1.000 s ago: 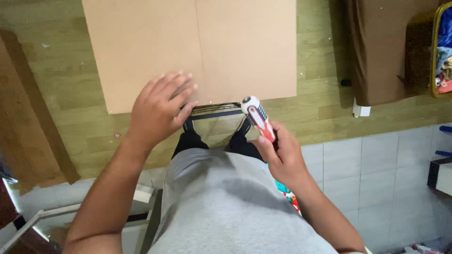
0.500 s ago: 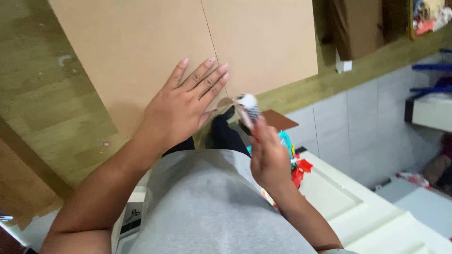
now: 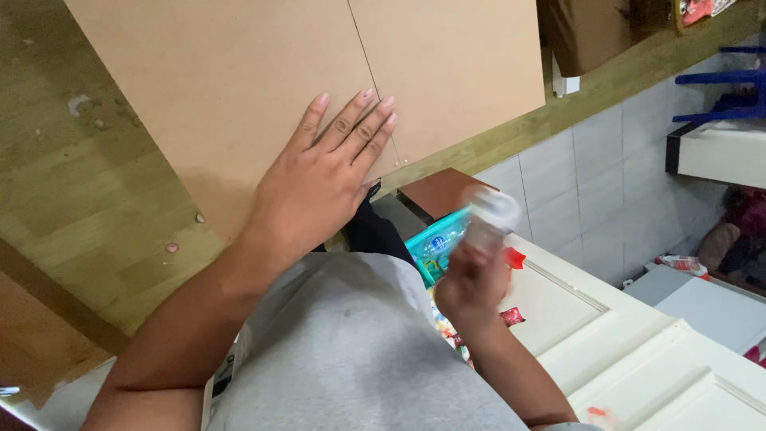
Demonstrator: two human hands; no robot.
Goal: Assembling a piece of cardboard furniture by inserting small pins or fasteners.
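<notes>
My left hand lies flat, fingers spread, on the near edge of a large light-brown fibreboard panel, next to a thin cut line running through it. My right hand is closed around a small white and red hand tool, blurred by motion, held up in the air to the right of the panel and above my grey shirt. The tool's tip is apart from the board.
The panel rests on an olive wood-look worktop. A white panelled door lies at the lower right, with a teal packet and small red bits beside it. Grey floor tiles, a blue rack and a brown box are on the right.
The view has swung left and tilted. My right hand has pulled the tool away from the board's edge toward the right. My left hand has slid further onto the panel.
</notes>
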